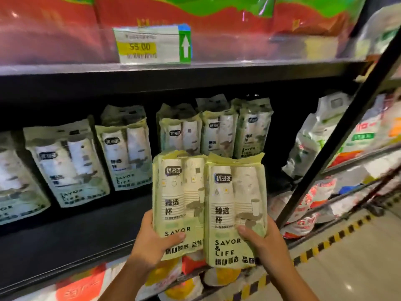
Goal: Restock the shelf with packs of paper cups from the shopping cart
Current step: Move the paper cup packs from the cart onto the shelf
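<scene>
I hold two pale green packs of paper cups upright, side by side, in front of the shelf. My left hand [152,240] grips the lower edge of the left pack [180,196], thumb across its front. My right hand [263,242] grips the right pack [235,205] the same way. Behind them, several identical packs [217,129] stand on the dark shelf [65,242], with more packs [67,161] leaning further left. The shopping cart is out of view.
Red and green bags and a price tag [152,45] fill the shelf above. A black slanted upright [338,135] separates a neighbouring rack of white bags [314,137] on the right. Orange-white packs lie below. Yellow-black tape [325,242] marks the floor edge.
</scene>
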Available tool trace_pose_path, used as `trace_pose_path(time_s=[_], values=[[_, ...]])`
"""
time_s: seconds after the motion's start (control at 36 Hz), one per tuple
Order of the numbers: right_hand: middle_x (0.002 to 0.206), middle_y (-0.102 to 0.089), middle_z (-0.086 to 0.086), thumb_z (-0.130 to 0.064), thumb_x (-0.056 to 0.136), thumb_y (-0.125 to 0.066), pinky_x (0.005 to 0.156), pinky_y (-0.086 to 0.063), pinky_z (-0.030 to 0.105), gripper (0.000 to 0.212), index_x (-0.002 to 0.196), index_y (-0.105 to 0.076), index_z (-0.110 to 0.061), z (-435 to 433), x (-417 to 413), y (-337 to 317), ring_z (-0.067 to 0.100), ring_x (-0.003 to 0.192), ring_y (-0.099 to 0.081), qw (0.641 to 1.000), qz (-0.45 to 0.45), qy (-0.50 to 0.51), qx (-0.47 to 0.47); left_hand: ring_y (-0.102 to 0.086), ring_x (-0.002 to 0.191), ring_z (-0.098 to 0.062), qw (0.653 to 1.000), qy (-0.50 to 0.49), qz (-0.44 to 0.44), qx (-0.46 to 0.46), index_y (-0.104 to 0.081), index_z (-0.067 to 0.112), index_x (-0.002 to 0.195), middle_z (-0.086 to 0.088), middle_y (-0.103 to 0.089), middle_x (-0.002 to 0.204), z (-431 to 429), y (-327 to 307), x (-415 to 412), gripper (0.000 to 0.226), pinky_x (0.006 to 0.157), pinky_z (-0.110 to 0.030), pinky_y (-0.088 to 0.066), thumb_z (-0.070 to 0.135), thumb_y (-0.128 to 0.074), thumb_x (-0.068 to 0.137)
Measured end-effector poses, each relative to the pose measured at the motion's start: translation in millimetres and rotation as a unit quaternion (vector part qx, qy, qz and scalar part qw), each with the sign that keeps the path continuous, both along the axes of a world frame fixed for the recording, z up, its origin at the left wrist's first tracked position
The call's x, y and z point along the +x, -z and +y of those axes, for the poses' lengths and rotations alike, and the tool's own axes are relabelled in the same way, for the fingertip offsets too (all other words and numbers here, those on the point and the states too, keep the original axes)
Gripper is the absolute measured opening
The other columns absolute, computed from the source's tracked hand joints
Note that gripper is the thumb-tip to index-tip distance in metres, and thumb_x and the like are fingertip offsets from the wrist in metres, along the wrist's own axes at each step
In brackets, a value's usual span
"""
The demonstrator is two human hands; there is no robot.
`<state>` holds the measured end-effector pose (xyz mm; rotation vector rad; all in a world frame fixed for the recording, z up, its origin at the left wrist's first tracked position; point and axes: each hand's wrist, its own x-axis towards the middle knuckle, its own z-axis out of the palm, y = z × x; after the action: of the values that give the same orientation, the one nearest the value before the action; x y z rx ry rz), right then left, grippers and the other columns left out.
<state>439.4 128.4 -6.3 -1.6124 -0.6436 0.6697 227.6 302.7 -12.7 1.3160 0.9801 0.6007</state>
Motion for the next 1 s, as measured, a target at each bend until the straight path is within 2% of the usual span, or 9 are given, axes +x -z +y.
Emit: trace_pose_path(time_s=[0.17, 0.36, 0.44, 0.53, 0.67, 0.69, 0.78, 0.92, 1.0], values=[[0.113, -0.075, -0.01, -0.059, 0.06, -0.085, 0.093, -0.056, 0.048, 0.073, 0.125, -0.06, -0.036, 20.8, 44.4, -6.7, 0.013, 0.102, -0.072, 0.999, -0.018, 0.032, -0.03, -0.073, 0.101, -0.021, 0.997, 0.062, -0.042, 0.016, -0.052, 0.021, 0.12, -0.009, -0.072, 0.116, 39.5, 3.7, 47.6, 0.075, 0.081, -0.041, -0.061, -0.005, -0.091, 0.062], [0.114, -0.073, -0.012, -0.062, 0.06, -0.087, 0.087, -0.058, 0.043, 0.073, 0.124, -0.059, -0.04, 48.9, 86.2, 10.1, 0.01, 0.102, -0.072, 0.992, -0.077, 0.09, -0.049, -0.066, 0.109, -0.013, 0.995, 0.071, -0.017, 0.062, -0.049, 0.039, 0.118, 0.008, -0.066, 0.117, 81.7, 21.0, 102.0, 0.081, 0.091, -0.042, -0.057, 0.012, -0.097, 0.058], [0.114, -0.072, -0.016, -0.046, 0.066, -0.09, 0.085, -0.057, 0.038, 0.068, 0.125, -0.058, -0.038, 56.0, 100.9, 21.8, 0.005, 0.101, -0.07, 0.988, -0.087, 0.12, -0.04, -0.066, 0.107, -0.013, 0.996, 0.062, 0.0, 0.062, -0.051, 0.035, 0.114, 0.004, -0.066, 0.115, 92.4, 32.3, 123.9, 0.079, 0.093, -0.042, -0.057, 0.01, -0.098, 0.056], [0.118, -0.072, -0.012, -0.046, 0.071, -0.088, 0.089, -0.058, 0.044, 0.065, 0.127, -0.058, -0.036, 59.8, 117.2, 30.8, 0.009, 0.105, -0.07, 0.988, -0.078, 0.132, -0.027, -0.071, 0.105, -0.016, 0.995, 0.078, -0.002, 0.066, -0.058, 0.024, 0.12, -0.002, -0.072, 0.116, 102.7, 48.2, 143.4, 0.082, 0.093, -0.043, -0.058, 0.016, -0.101, 0.05], [0.117, -0.073, -0.01, -0.036, 0.082, -0.082, 0.088, -0.058, 0.043, 0.05, 0.127, -0.06, -0.033, 68.6, 154.3, 36.8, 0.011, 0.105, -0.071, 0.986, -0.076, 0.144, -0.021, -0.076, 0.093, -0.02, 0.991, 0.098, -0.047, 0.082, -0.068, 0.007, 0.106, -0.008, -0.079, 0.1, 102.2, 52.8, 172.6, 0.061, 0.082, -0.036, -0.062, -0.016, -0.091, 0.054], [0.116, -0.073, -0.011, -0.037, 0.082, -0.081, 0.087, -0.058, 0.04, 0.05, 0.128, -0.06, -0.033, 70.6, 164.1, 37.5, 0.009, 0.104, -0.071, 0.986, -0.082, 0.143, -0.025, -0.076, 0.09, -0.019, 0.991, 0.091, -0.054, 0.086, -0.07, 0.007, 0.102, -0.009, -0.079, 0.098, 102.3, 54.7, 177.7, 0.06, 0.077, -0.032, -0.062, -0.01, -0.094, 0.051], [0.114, -0.073, -0.013, -0.034, 0.086, -0.078, 0.077, -0.055, 0.021, 0.046, 0.128, -0.06, -0.031, 78.2, 194.2, 37.6, 0.001, 0.1, -0.069, 0.986, -0.1, 0.131, -0.033, -0.076, 0.081, -0.012, 0.992, 0.081, -0.055, 0.083, -0.073, 0.015, 0.093, -0.002, -0.08, 0.089, 100.0, 50.8, 191.7, 0.076, 0.068, -0.023, -0.06, 0.041, -0.104, 0.029], [0.11, -0.072, -0.009, -0.017, 0.09, -0.074, 0.071, -0.05, 0.008, 0.039, 0.125, -0.058, -0.018, 95.1, 234.2, 30.9, -0.009, 0.091, -0.067, 0.988, -0.099, 0.116, -0.029, -0.068, 0.071, 0.012, 0.989, 0.031, 0.008, 0.147, -0.064, 0.025, 0.081, 0.034, -0.07, 0.07, 93.3, 50.4, 209.9, 0.046, 0.06, -0.008, -0.052, 0.006, -0.098, 0.055], [0.109, -0.065, -0.012, -0.008, 0.089, -0.074, 0.067, -0.046, 0.002, 0.047, 0.128, -0.048, -0.015, 104.5, 255.5, 33.1, -0.018, 0.086, -0.062, 0.986, -0.116, 0.118, -0.03, -0.07, 0.075, 0.007, 0.986, 0.002, 0.017, 0.166, -0.069, 0.031, 0.077, 0.031, -0.072, 0.075, 91.8, 54.0, 217.5, 0.033, 0.064, -0.012, -0.054, 0.026, -0.093, 0.054]])
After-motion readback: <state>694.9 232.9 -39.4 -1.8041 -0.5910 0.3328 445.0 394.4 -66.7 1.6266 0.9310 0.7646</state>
